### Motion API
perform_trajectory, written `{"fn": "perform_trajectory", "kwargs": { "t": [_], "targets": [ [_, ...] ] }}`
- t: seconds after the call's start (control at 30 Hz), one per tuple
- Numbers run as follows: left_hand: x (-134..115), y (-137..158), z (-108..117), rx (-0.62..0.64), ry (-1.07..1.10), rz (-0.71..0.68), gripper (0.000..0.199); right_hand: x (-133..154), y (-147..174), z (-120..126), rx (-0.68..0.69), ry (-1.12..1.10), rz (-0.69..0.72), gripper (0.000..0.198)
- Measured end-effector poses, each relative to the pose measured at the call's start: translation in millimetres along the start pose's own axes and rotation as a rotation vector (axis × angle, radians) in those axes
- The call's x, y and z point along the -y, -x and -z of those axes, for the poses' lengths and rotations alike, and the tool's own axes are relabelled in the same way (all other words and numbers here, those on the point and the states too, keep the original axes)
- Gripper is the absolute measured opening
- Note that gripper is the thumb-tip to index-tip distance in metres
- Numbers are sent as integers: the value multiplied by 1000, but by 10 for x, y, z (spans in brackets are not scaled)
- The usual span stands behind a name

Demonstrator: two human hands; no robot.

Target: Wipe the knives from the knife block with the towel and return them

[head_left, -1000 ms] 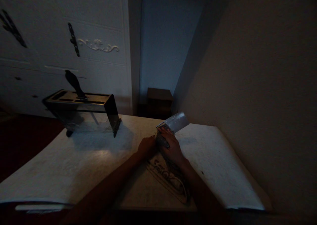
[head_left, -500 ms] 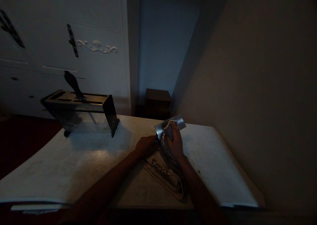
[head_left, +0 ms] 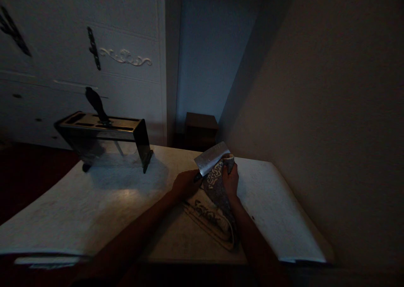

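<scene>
My left hand [head_left: 186,184] is closed around the dark handle of a cleaver [head_left: 212,157], whose broad metal blade points up and to the right. A patterned grey and beige towel [head_left: 216,190] hangs from my right hand [head_left: 231,178], which grips its upper end just beside the blade's lower edge. The rest of the towel lies folded on the white table [head_left: 126,219] between my forearms. To the left stands a knife block [head_left: 102,129] with clear sides, and one black-handled knife [head_left: 95,104] is in it.
Behind the table is a white cabinet [head_left: 126,22] with dark handles. A small brown box-like piece [head_left: 201,125] stands low in the far corner. The wall [head_left: 331,110] runs along the table's right side. A tiny dark speck [head_left: 253,218] lies right of my forearm.
My right hand and the towel have come off the blade's face and moved slightly right and down. More of the blade now shows, tilted more steeply. My left hand keeps its hold.
</scene>
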State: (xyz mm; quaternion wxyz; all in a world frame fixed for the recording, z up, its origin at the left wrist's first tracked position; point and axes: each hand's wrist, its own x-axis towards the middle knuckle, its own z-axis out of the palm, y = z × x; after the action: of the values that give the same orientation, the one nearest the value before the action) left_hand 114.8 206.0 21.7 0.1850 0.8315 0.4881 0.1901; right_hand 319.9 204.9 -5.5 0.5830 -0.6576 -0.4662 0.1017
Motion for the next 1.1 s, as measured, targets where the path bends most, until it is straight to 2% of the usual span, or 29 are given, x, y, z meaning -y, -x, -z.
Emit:
{"fn": "perform_trajectory", "kwargs": {
  "t": [0.13,0.37,0.53,0.8,1.0,1.1],
  "targets": [
    [50,-22,-53,-54,-7,44,32,-167,-130,33,-47,-113,-222,30],
    [48,-2,61,19,-24,-63,26,-369,-328,157,-106,-292,-348,29],
    [59,18,184,98,-141,-118,21,-390,-429,250,-124,-432,-334,31],
    [120,9,247,144,-74,-131,25,-216,-399,306,-129,-611,-301,27],
    [180,-1,268,157,-57,-143,25,-43,-336,329,67,-729,-297,33],
    [183,-2,240,144,-76,-115,24,-25,-322,348,78,-715,-289,34]
  ]
}}
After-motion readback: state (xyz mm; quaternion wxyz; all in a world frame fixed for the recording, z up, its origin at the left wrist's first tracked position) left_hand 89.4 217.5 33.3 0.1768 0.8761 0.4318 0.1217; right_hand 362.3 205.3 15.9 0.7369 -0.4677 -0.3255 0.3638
